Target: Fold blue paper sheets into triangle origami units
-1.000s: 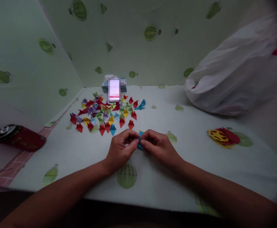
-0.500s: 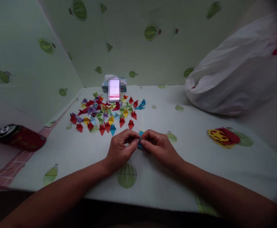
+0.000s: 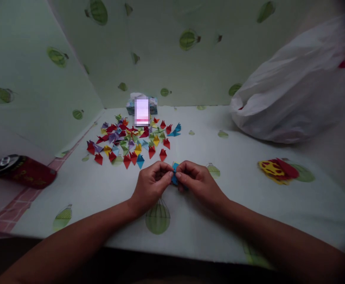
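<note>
A small piece of blue folded paper (image 3: 174, 178) is pinched between both hands, low over the middle of the table, with a bit of yellow at its top edge. My left hand (image 3: 152, 182) grips it from the left between thumb and index finger. From the other side my right hand (image 3: 198, 180) pinches it the same way, thumb tips close together. Much of the paper is hidden behind the fingers. Just beyond the left hand lies a spread of small origami figures (image 3: 126, 161) in red, blue, yellow, green and purple.
A phone (image 3: 142, 112) with a lit, blurred screen leans on a tissue box (image 3: 153, 105) behind the figures. To the left stands a red can (image 3: 30, 172). Yellow and red cut shapes (image 3: 279, 170) lie at the right, below a large white plastic bag (image 3: 285, 94).
The fingers have shifted very slightly on the blue paper, and a little more blue shows between the thumbs. Everything else stays as it was.
</note>
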Action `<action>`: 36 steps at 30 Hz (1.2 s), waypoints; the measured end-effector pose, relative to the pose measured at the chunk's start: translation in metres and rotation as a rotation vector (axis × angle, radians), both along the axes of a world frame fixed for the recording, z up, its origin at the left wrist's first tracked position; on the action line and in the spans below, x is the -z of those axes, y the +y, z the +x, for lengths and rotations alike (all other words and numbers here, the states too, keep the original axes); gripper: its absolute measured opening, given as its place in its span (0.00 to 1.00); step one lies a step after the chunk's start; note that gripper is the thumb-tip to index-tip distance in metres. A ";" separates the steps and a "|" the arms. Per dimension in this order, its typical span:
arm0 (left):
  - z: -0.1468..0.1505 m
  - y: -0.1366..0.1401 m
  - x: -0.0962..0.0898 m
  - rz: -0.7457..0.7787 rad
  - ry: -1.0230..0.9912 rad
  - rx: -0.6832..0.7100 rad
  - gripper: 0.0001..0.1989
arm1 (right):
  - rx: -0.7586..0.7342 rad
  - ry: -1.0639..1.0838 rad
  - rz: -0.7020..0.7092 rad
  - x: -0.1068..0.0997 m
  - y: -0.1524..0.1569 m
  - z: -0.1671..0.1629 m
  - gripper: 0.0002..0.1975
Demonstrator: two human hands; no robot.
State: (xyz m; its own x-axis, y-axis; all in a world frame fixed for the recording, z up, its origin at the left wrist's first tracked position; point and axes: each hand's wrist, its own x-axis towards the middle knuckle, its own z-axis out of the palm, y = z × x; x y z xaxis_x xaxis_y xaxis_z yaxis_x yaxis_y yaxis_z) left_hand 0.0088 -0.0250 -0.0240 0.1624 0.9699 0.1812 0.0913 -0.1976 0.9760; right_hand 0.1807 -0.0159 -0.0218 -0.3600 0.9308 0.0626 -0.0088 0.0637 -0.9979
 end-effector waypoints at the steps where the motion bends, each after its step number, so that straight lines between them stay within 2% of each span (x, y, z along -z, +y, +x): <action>1: 0.000 0.000 0.000 -0.022 -0.016 0.004 0.05 | -0.002 -0.004 0.007 0.000 0.000 0.000 0.08; 7: 0.002 0.000 -0.004 -0.145 -0.081 0.006 0.07 | -0.027 -0.017 0.014 -0.001 0.000 0.001 0.11; 16: 0.002 0.001 -0.003 -0.180 -0.073 -0.008 0.08 | -0.015 -0.087 0.025 0.002 0.003 0.001 0.10; 26: 0.000 0.001 -0.004 -0.107 0.032 0.016 0.10 | 0.068 -0.256 0.256 0.003 -0.001 -0.001 0.08; 36: -0.001 0.003 -0.004 -0.084 0.016 0.027 0.11 | 0.054 -0.189 0.115 0.000 -0.001 -0.002 0.07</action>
State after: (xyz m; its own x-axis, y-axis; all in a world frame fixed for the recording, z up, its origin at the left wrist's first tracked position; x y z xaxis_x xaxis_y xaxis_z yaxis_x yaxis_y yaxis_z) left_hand 0.0081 -0.0220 -0.0199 0.1907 0.9769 0.0967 0.1032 -0.1179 0.9876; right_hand 0.1792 -0.0170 -0.0215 -0.3251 0.9398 0.1056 0.1841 0.1724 -0.9677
